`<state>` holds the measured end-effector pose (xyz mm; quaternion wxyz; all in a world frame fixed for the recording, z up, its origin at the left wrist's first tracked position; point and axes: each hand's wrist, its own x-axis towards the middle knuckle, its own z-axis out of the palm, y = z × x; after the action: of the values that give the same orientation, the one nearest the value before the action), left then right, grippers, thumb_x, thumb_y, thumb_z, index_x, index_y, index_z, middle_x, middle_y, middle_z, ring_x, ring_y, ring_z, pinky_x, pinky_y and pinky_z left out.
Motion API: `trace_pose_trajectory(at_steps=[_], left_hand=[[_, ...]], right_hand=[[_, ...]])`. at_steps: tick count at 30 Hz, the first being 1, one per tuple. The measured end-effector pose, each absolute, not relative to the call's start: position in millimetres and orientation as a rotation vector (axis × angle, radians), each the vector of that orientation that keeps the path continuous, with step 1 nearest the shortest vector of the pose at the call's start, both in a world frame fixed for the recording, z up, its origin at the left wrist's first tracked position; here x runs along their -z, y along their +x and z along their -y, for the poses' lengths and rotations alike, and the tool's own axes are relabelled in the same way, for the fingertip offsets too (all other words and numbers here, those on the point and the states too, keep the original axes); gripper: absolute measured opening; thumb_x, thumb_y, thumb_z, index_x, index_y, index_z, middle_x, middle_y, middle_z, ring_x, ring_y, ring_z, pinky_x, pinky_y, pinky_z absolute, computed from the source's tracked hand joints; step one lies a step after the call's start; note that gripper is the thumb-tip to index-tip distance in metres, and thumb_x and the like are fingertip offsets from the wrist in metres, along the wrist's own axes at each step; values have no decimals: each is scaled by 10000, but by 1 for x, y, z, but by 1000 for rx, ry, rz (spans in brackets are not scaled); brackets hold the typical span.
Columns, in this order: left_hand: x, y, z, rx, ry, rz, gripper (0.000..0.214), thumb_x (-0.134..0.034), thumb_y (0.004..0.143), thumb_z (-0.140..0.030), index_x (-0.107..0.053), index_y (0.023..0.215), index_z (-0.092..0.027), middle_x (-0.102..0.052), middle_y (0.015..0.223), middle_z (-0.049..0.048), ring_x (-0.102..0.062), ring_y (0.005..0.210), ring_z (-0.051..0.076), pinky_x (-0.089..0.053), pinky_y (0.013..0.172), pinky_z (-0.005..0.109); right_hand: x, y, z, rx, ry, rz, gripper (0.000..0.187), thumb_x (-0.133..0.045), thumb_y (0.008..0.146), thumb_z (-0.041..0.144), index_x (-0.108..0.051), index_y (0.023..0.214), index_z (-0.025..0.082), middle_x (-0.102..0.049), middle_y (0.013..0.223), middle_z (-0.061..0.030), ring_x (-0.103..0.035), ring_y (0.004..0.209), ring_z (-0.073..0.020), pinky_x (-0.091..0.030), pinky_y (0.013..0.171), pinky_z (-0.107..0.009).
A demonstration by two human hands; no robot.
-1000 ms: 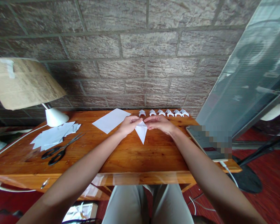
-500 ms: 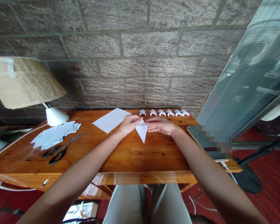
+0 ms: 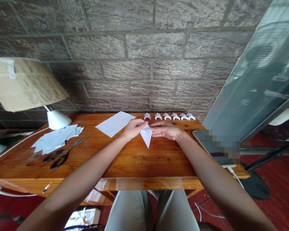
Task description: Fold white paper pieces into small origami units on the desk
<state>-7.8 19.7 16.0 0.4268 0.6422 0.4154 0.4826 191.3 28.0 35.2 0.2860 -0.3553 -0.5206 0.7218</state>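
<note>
Between my hands is a folded piece of white paper (image 3: pixel 146 136), kite-shaped with its long point toward me. My left hand (image 3: pixel 135 127) pinches its upper left corner, thumb on top. On the other side, my right hand (image 3: pixel 165 130) has its fingers closed against the paper's right edge; its fingertips are partly behind the paper. A flat white sheet (image 3: pixel 114 124) lies on the wooden table (image 3: pixel 144 163) just left of my left hand. Beyond my hands, several small folded paper figures (image 3: pixel 167 116) stand in a row along the wall.
Black-handled scissors (image 3: pixel 64 154) lie at the left beside a stack of cut white paper (image 3: pixel 59 138). A lamp with a white base (image 3: pixel 57 120) and paper shade (image 3: pixel 26 85) stands behind them. A dark tablet-like object (image 3: pixel 214 146) with a white cable (image 3: pixel 236 176) rests at the right edge.
Almost nothing differs. The folded paper's lower point has dropped very slightly toward me, while both hands keep their places on it.
</note>
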Motion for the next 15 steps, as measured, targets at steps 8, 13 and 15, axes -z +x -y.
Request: trace_pose_trajectory(at_steps=[8, 13, 15], left_hand=[[-21, -9, -17, -1207, 1634, -1041, 396, -673, 742, -532, -681, 730, -137, -672, 687, 25, -557, 622, 134, -389, 604, 249], [-18, -9, -19, -1180, 1624, -1047, 394, -677, 742, -530, -692, 753, -136, -682, 710, 32, -569, 640, 141, -400, 627, 256], [-17, -10, -20, -1156, 1611, -1036, 387, -694, 731, -519, -708, 803, -139, -700, 758, 40, -589, 678, 149, -412, 657, 261]], right_hand=[[-32, 192, -30, -1893, -958, 1405, 311, -823, 649, 153, -706, 937, 145, -765, 857, -71, -726, 743, -150, -582, 862, -333], [-31, 191, -31, -1844, -941, 1466, 352, -854, 594, 196, -716, 914, 147, -760, 837, -56, -717, 746, -145, -562, 895, -353], [-30, 191, -31, -1817, -948, 1476, 357, -860, 575, 205, -720, 898, 150, -758, 831, -50, -713, 742, -143, -568, 875, -344]])
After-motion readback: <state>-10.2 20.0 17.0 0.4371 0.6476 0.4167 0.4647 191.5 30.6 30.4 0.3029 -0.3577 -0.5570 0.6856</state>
